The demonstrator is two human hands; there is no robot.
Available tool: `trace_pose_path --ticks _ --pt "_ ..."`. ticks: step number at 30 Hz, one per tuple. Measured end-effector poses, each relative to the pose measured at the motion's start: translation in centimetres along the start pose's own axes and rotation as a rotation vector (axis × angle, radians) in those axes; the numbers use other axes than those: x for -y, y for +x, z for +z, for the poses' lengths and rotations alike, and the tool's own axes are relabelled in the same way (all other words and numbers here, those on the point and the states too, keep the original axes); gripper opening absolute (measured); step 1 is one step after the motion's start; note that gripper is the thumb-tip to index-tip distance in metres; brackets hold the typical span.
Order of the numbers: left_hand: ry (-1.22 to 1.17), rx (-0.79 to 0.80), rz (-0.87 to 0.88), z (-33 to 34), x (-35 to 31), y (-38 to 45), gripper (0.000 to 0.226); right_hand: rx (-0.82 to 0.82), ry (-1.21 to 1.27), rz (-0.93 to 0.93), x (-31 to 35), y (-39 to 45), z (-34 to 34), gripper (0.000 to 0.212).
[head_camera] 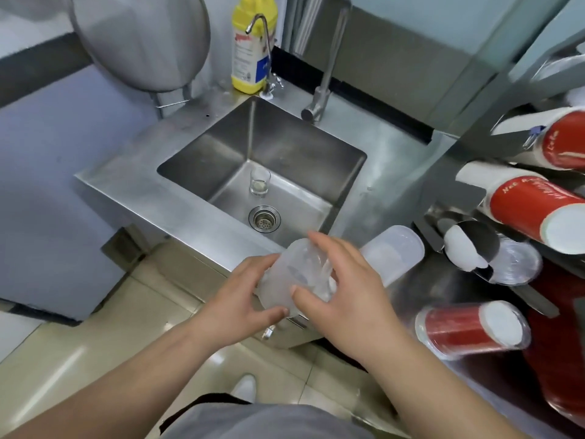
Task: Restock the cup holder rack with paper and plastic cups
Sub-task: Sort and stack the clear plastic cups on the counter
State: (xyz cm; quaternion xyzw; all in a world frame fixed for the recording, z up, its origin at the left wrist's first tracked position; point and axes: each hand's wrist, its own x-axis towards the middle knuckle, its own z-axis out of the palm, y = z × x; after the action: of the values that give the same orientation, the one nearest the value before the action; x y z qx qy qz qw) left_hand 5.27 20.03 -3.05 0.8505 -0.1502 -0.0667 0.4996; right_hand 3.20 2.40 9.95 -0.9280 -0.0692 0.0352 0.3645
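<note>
Both my hands hold a stack of frosted plastic cups (289, 274) lying on its side over the counter's front edge. My left hand (247, 296) grips the stack's bottom end. My right hand (342, 286) closes over its open end, where crinkled clear wrapping shows. The stack's far end (392, 251) juts out to the right past my right hand. At the right stands the cup holder rack (468, 191), a slanted metal frame with sleeves of red paper cups (531, 210) and a sleeve of clear plastic cups (512, 261). A wrapped stack of red cups (471, 324) lies lower.
A steel sink (316, 147) sits ahead with a small glass (260, 182) and a drain (264, 218) in its basin. Two taps (323, 90) and a yellow bottle (251, 42) stand behind it. A round steel lid (142, 36) leans at the back left. Tiled floor lies below.
</note>
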Motion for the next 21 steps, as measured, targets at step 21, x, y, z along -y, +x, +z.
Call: trace_pose_path --ticks 21 --pt "0.074 -0.009 -0.108 -3.0 6.1 2.4 0.080 0.080 -0.103 -0.011 0.1 6.4 5.9 0.069"
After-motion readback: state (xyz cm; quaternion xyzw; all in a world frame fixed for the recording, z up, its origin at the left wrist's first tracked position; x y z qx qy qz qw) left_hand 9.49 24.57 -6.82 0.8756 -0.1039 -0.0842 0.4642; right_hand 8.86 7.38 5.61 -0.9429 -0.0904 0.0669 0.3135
